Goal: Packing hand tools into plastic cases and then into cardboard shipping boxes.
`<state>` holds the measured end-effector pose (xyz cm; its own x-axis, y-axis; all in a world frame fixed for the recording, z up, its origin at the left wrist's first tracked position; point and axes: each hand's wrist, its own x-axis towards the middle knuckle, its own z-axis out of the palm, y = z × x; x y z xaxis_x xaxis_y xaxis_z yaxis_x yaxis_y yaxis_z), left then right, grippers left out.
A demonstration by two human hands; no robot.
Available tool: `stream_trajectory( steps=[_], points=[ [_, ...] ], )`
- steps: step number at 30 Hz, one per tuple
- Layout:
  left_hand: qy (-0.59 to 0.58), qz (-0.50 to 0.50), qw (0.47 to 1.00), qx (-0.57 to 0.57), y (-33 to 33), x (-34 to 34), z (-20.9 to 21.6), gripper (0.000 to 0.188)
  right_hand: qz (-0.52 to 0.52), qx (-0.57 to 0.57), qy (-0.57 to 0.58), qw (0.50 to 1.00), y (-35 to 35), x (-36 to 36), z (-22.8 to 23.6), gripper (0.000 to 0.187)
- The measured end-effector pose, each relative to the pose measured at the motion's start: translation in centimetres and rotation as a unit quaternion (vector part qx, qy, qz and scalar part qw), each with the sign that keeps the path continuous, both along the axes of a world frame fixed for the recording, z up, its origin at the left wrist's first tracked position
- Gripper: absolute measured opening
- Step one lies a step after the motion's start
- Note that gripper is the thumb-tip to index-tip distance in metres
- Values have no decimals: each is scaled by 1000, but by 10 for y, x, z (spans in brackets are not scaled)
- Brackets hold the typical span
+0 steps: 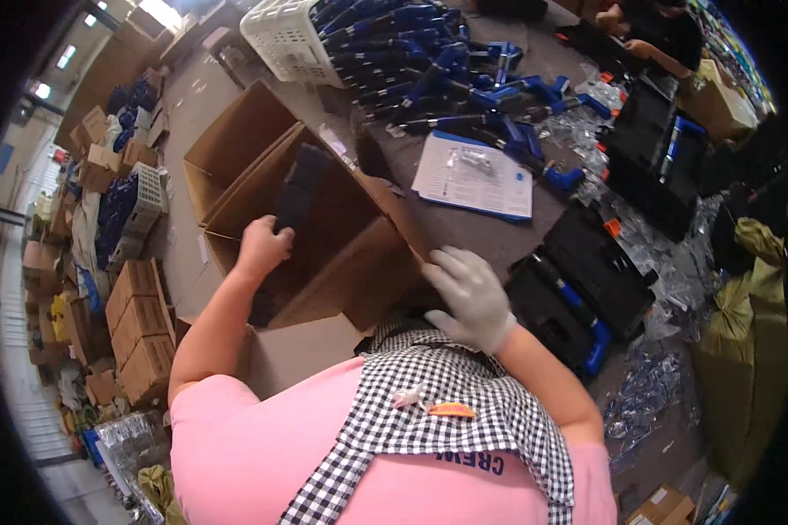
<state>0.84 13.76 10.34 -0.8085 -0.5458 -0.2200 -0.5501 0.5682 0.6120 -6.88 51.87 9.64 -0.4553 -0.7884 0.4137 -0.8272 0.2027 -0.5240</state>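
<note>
A brown cardboard box (341, 284) stands before me with its flaps up. At its left side a flat black case (303, 185) stands tilted in the opening, and my bare left hand (264, 248) is closed on its near end. My right hand (471, 297), in a pale glove, rests its outstretched fingers against the box's right flap; its thumb is spread away. Right of that hand lies an opened black tool case (543, 306) holding a blue-handled tool (587, 325). The bottom of the box is in shadow.
Many blue-and-black tools (429, 79) are heaped on the table beside a white plastic basket (291, 42). Printed sheets (473, 179) carry a small clear bag. Another open case (657, 149) lies far right, near a person's hands (643, 48). Stacked cartons (138, 328) stand left.
</note>
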Motion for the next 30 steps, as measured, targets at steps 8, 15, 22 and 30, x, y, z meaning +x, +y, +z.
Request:
stream_trajectory(
  steps=[8,15,22,30],
  points=[
    [-230,-108,957,-139,-29,-34,-201,21,136,289,97,943,-174,-52,-68,19],
    [-322,-146,920,-168,-125,2,-488,32,199,198,69,957,-165,-59,-75,8],
    [-331,-255,891,-179,-85,-25,-548,38,153,163,21,974,-160,-63,-102,7],
    [-217,-266,878,-334,-166,-12,-460,44,164,154,43,973,-169,-65,-88,5]
  ],
)
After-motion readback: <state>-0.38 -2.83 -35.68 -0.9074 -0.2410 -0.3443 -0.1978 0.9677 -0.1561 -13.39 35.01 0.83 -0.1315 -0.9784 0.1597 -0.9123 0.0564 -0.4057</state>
